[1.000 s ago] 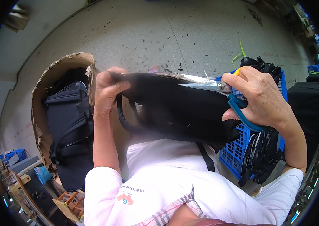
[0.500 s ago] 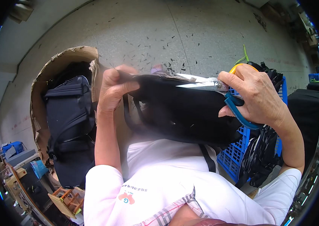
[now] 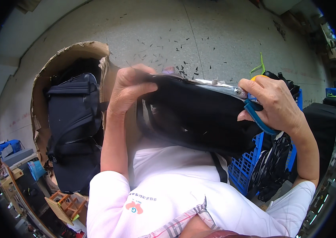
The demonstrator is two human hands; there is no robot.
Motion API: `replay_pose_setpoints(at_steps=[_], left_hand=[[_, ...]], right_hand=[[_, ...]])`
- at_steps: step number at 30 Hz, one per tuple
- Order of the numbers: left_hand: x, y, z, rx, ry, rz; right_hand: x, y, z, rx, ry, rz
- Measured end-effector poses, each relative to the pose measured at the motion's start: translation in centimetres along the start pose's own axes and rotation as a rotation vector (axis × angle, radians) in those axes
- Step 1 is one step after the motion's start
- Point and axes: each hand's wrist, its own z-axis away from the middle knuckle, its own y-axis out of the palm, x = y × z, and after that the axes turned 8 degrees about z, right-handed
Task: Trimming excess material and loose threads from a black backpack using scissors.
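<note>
Head view: black fabric (image 3: 203,115) is pinched tightly by the left hand (image 3: 132,88), scissors (image 3: 237,91) clasped by the right hand (image 3: 276,102); it should be held taut while snipped.

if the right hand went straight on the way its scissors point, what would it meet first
Probably the upper edge of the black fabric item, which the scissors in the right hand already lie along; farther left comes the left hand. Depth is unclear here.
</note>
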Motion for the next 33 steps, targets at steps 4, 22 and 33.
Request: replay_pose_setpoints(at_steps=[4,22,33], left_hand=[[0.1,0.1,-0.1,0.036,-0.001,-0.039],[-0.1,0.3,-0.4,0.043,0.002,-0.044],[0.1,0.3,-0.6,0.084,0.019,-0.113]], right_hand=[[0.7,-0.3,-1.4,-0.054,-0.052,0.105],[-0.1,0.5,-2.5,-0.002,-0.098,0.025],[-0.6,1.9,-1.4,-0.047,-0.069,-0.044]])
